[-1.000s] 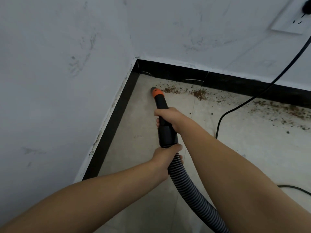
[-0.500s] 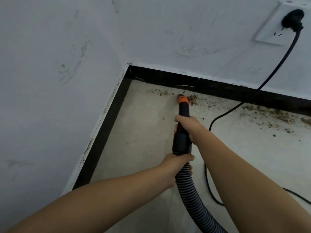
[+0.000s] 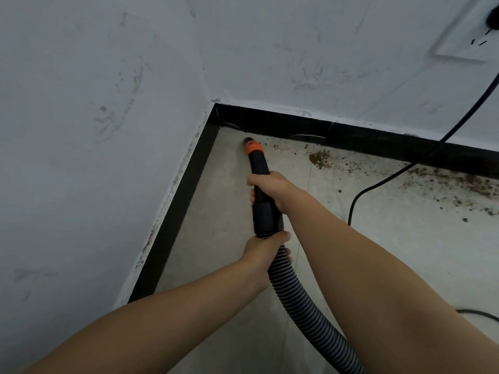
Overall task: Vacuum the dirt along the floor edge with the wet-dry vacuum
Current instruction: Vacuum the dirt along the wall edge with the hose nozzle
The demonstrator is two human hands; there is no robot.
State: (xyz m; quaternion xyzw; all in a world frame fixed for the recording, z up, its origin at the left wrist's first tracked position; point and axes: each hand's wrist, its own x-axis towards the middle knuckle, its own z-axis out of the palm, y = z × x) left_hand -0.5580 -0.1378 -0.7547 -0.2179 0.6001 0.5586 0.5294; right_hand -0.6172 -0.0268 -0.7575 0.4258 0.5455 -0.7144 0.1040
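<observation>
A black vacuum nozzle [image 3: 259, 168] with an orange collar points into the floor corner, its tip close to the black baseboard [image 3: 297, 125]. My right hand [image 3: 272, 188] grips the nozzle's middle. My left hand [image 3: 266, 247] grips its rear end, where the ribbed grey hose [image 3: 305, 306] joins and runs down to the lower right. Brown dirt [image 3: 320, 159] lies on the pale floor along the baseboard, right of the tip, and spreads as a wider patch of dirt [image 3: 459, 184] further right.
Two white scuffed walls meet at the corner [image 3: 213, 101]. A black power cord [image 3: 405, 168] drops from a wall socket [image 3: 464, 41] at the top right and curls across the floor beside my right arm. A second baseboard [image 3: 172, 217] runs down the left wall.
The nozzle tip has swung back left, from the dirt clump by the baseboard toward the corner. Both hands kept their grip. The view shifted slightly with it.
</observation>
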